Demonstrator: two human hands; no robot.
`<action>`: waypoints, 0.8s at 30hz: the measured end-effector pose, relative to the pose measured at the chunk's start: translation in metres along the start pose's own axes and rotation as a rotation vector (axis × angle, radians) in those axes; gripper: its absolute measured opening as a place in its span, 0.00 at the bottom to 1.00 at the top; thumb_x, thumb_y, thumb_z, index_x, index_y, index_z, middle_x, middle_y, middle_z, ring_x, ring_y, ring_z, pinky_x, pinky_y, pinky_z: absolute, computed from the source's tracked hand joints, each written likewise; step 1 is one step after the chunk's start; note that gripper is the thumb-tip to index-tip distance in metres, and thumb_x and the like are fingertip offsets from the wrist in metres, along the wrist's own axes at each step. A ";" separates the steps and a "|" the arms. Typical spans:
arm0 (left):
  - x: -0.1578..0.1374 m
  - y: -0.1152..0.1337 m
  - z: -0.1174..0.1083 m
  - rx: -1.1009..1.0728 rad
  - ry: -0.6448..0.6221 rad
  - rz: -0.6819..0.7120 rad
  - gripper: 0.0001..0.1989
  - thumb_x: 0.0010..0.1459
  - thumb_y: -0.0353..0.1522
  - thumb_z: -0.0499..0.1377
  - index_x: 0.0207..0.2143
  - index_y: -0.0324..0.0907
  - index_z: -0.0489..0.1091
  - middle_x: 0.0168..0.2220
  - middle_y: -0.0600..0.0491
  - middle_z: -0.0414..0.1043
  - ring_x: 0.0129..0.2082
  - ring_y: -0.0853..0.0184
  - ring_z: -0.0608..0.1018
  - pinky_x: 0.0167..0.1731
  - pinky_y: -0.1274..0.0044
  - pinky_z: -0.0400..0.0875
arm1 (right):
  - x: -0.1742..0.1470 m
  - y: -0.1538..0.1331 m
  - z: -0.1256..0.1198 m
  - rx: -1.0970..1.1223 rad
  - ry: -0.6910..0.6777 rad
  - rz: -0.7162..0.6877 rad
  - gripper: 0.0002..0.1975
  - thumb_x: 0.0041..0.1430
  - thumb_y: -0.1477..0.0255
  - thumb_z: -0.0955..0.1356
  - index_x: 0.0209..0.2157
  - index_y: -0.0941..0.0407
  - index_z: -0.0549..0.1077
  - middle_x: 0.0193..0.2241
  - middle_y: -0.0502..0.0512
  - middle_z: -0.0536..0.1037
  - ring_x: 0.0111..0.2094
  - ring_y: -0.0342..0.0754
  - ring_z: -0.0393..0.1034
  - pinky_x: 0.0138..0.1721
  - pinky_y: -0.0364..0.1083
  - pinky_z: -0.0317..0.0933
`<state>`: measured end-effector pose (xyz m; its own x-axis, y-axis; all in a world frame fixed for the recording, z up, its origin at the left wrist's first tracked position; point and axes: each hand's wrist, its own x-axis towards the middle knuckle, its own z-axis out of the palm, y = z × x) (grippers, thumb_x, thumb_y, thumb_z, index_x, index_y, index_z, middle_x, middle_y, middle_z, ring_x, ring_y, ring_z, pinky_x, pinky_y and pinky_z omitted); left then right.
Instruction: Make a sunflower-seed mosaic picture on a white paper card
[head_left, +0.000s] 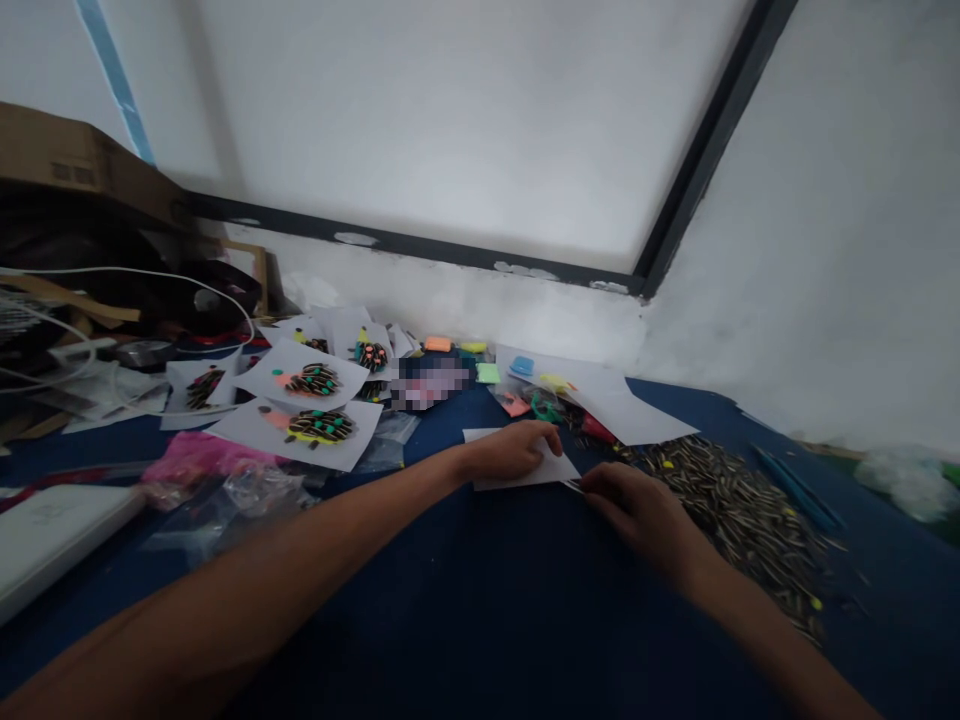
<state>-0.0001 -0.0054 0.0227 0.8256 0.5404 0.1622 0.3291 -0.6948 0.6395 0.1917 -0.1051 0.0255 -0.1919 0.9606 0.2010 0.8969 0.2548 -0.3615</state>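
Note:
My left hand [514,450] rests over a small sheet of white paper [491,482], its fingers bent and closed on the sheet. At the paper's right corner, my right hand [641,505] is closed around a thin pale tool [573,485]. Two narrow light tips show there; most of the tool is hidden by the fingers, so its kind is unclear. Right of this hand spreads a large heap of striped sunflower seeds [739,510]. Several paper cards lie to the left, among them a card with seeds and coloured clay in a hedgehog shape [319,425].
Blocks of coloured clay, including a blue one [522,366] and an orange one [438,344], sit near the wall. A larger white sheet [637,415] lies behind the right hand. Plastic bags [225,490] and a white box [64,540] are on the left of the blue tabletop [480,620].

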 end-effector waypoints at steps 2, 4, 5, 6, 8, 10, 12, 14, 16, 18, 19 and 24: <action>0.000 0.002 -0.004 0.106 -0.081 0.038 0.20 0.51 0.18 0.49 0.44 0.39 0.68 0.55 0.49 0.65 0.60 0.64 0.62 0.57 0.74 0.55 | 0.000 0.003 0.000 -0.027 -0.013 -0.008 0.09 0.55 0.70 0.62 0.32 0.54 0.74 0.31 0.54 0.76 0.32 0.49 0.71 0.35 0.47 0.62; 0.000 0.003 -0.010 0.240 -0.166 0.071 0.19 0.53 0.20 0.51 0.45 0.42 0.70 0.55 0.52 0.67 0.63 0.62 0.57 0.59 0.71 0.51 | 0.000 0.006 0.000 -0.038 -0.036 -0.027 0.09 0.55 0.70 0.62 0.32 0.54 0.74 0.31 0.54 0.75 0.33 0.48 0.70 0.35 0.47 0.62; 0.000 0.003 -0.014 0.291 -0.189 0.089 0.19 0.54 0.22 0.52 0.46 0.43 0.70 0.54 0.53 0.68 0.64 0.61 0.55 0.60 0.69 0.50 | 0.000 0.006 0.000 -0.039 -0.044 -0.033 0.09 0.56 0.71 0.62 0.32 0.54 0.74 0.31 0.55 0.75 0.33 0.48 0.70 0.35 0.47 0.62; 0.000 0.001 -0.017 0.318 -0.209 0.111 0.18 0.55 0.24 0.54 0.47 0.44 0.70 0.54 0.54 0.68 0.64 0.60 0.54 0.61 0.68 0.49 | 0.000 0.007 0.000 -0.037 -0.049 -0.035 0.09 0.56 0.71 0.62 0.33 0.54 0.74 0.31 0.55 0.75 0.33 0.48 0.70 0.35 0.47 0.62; -0.001 -0.007 -0.021 0.303 -0.234 0.140 0.18 0.57 0.30 0.57 0.50 0.46 0.69 0.57 0.55 0.65 0.64 0.59 0.56 0.61 0.68 0.49 | -0.001 0.006 0.000 -0.033 -0.047 -0.036 0.09 0.56 0.71 0.62 0.33 0.53 0.74 0.32 0.54 0.75 0.33 0.48 0.70 0.35 0.47 0.62; -0.002 -0.018 -0.021 0.275 -0.264 0.153 0.20 0.60 0.35 0.55 0.55 0.47 0.66 0.62 0.52 0.57 0.63 0.59 0.57 0.61 0.68 0.50 | -0.001 0.005 0.000 -0.025 -0.043 -0.035 0.09 0.57 0.70 0.62 0.34 0.53 0.74 0.32 0.54 0.75 0.33 0.48 0.70 0.35 0.47 0.62; -0.003 -0.026 -0.018 0.252 -0.234 0.133 0.23 0.62 0.39 0.53 0.60 0.48 0.60 0.66 0.50 0.48 0.65 0.58 0.51 0.62 0.66 0.47 | -0.001 0.004 0.000 -0.024 -0.040 -0.034 0.09 0.57 0.70 0.62 0.34 0.53 0.74 0.32 0.54 0.75 0.33 0.48 0.70 0.35 0.46 0.63; -0.003 -0.030 -0.012 0.248 -0.202 0.130 0.23 0.63 0.39 0.52 0.60 0.48 0.59 0.67 0.49 0.45 0.66 0.57 0.50 0.62 0.65 0.46 | -0.001 0.004 0.000 -0.033 -0.038 -0.034 0.09 0.57 0.70 0.62 0.34 0.53 0.74 0.32 0.54 0.75 0.33 0.48 0.71 0.36 0.46 0.63; -0.003 -0.028 -0.005 0.256 -0.161 0.121 0.23 0.64 0.38 0.51 0.61 0.45 0.59 0.66 0.46 0.45 0.66 0.57 0.51 0.62 0.67 0.46 | 0.000 0.005 0.000 -0.040 -0.023 -0.029 0.09 0.57 0.70 0.62 0.34 0.53 0.75 0.33 0.54 0.75 0.33 0.48 0.70 0.36 0.46 0.63; -0.002 -0.024 0.001 0.268 -0.103 0.094 0.22 0.65 0.37 0.50 0.60 0.42 0.60 0.66 0.43 0.47 0.65 0.57 0.52 0.62 0.67 0.47 | -0.001 0.006 0.000 -0.037 -0.015 -0.018 0.09 0.57 0.69 0.62 0.34 0.53 0.75 0.33 0.55 0.75 0.32 0.48 0.70 0.35 0.47 0.63; -0.002 -0.022 0.003 0.271 -0.078 0.084 0.22 0.65 0.36 0.50 0.60 0.41 0.61 0.65 0.43 0.47 0.65 0.57 0.52 0.62 0.68 0.48 | -0.001 0.007 0.000 -0.029 -0.017 -0.013 0.10 0.57 0.69 0.62 0.34 0.53 0.75 0.33 0.55 0.75 0.32 0.48 0.70 0.35 0.47 0.63; -0.002 -0.018 0.003 0.306 -0.061 0.116 0.19 0.66 0.36 0.49 0.57 0.45 0.64 0.64 0.47 0.51 0.64 0.60 0.54 0.62 0.68 0.48 | -0.002 0.009 0.000 0.030 -0.051 -0.014 0.10 0.57 0.69 0.62 0.35 0.53 0.75 0.34 0.56 0.75 0.34 0.49 0.71 0.36 0.48 0.64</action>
<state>-0.0067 0.0046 0.0087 0.8884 0.4266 0.1695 0.3462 -0.8652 0.3628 0.2004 -0.1047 0.0218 -0.2254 0.9611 0.1597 0.8818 0.2710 -0.3859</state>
